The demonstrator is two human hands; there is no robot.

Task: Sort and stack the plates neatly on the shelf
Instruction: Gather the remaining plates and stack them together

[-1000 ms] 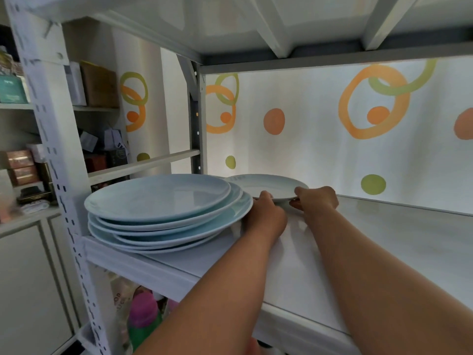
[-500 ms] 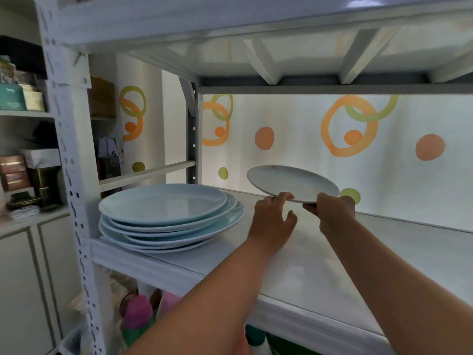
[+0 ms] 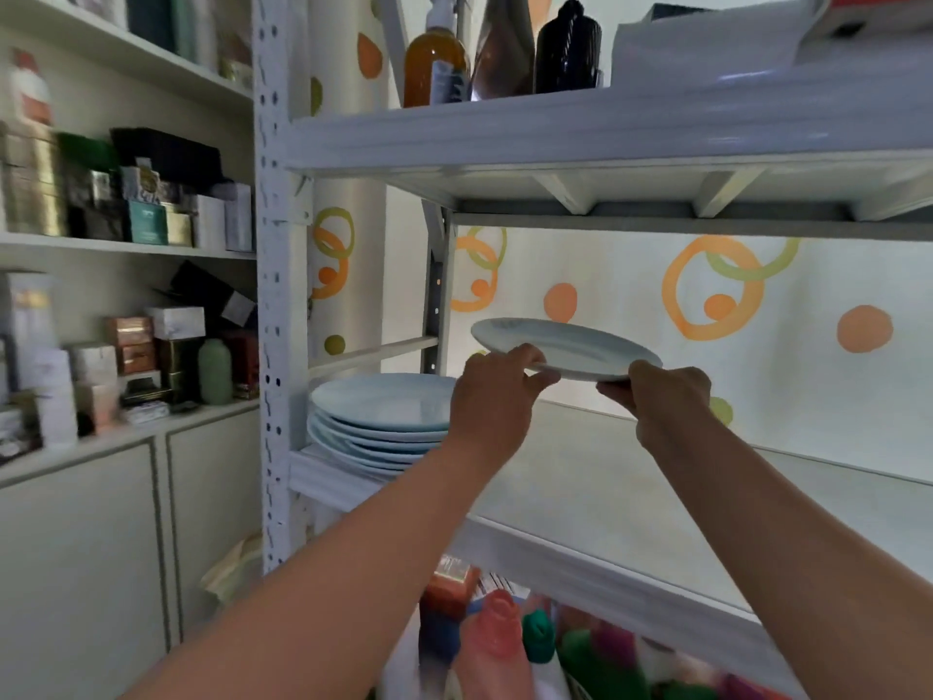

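A small pale-blue plate [image 3: 565,346] is held in the air above the white shelf [image 3: 606,497]. My left hand [image 3: 492,396] grips its near-left rim and my right hand [image 3: 661,396] grips its near-right rim. A stack of several larger pale-blue plates [image 3: 378,416] rests on the shelf's left end, just left of my left hand. The stack's right edge is hidden behind my left hand and wrist.
The shelf above [image 3: 606,133] carries bottles [image 3: 436,63]. A perforated white upright [image 3: 275,295] stands left of the stack. A side cabinet [image 3: 101,522] with boxes and jars stands to the left. Colourful bottles [image 3: 505,639] sit on the level below. The spotted wall [image 3: 757,320] backs the shelf.
Both hands have lifted the small plate off the shelf, where it lay behind the big stack, and raised it. My view has pulled back and upward.
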